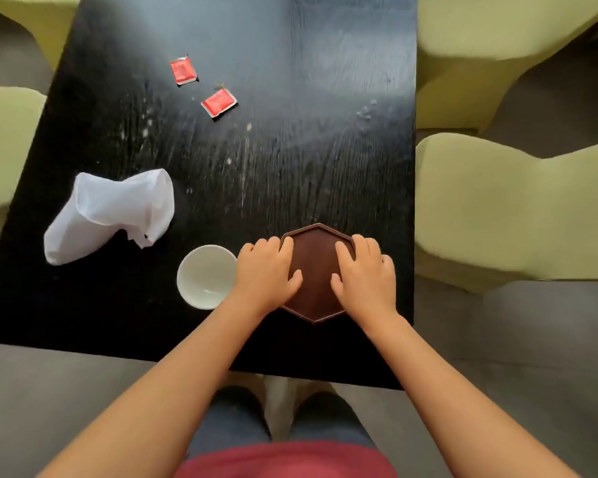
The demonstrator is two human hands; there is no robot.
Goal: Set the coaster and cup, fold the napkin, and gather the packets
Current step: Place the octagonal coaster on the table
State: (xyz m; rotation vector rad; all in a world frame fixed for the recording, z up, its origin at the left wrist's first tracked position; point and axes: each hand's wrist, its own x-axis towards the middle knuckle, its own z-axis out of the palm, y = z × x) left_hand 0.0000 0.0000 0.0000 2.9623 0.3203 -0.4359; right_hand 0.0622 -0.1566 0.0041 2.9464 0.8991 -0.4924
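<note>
We rest our left hand (268, 270) and right hand (365, 274) flat, fingers spread, on the coaster (316, 270) at the table's (290, 167) near edge, the cup (206, 276) just left.

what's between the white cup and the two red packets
Nothing: in the head view only bare black wooden table lies between the small white cup and the two red packets. The crumpled white napkin sits off left.

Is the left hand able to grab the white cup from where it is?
Probably yes. The left hand rests on the brown coaster, and the white cup sits upright right beside it on the table, with nothing between them.
</note>
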